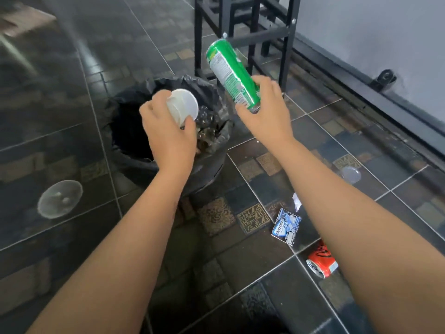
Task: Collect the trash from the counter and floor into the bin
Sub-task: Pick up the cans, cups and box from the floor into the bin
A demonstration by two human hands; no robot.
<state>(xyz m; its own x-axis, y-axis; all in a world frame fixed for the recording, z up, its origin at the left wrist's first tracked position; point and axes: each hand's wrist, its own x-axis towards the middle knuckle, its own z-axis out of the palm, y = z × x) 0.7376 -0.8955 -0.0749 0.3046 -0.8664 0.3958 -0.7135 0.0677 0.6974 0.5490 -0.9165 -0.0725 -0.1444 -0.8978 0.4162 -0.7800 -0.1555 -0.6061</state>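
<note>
1. The bin, lined with a black bag, stands on the tiled floor. Some clear plastic trash already lies inside it.
2. The left grip is curled around a white cup and holds it directly above the opening of the bin. One round end of the cup faces the camera.
3. The right grip is closed around the lower end of a green can. The can is tilted, its far end pointing up and away, above the right edge of the bin.
4. On the floor left of the bin lies a clear lid.
5. On the floor to the right, under the right arm, lie a small lid, a paper scrap, a gum pack and a red can.
6. Behind the bin stands a black frame, close to the wall.
</note>
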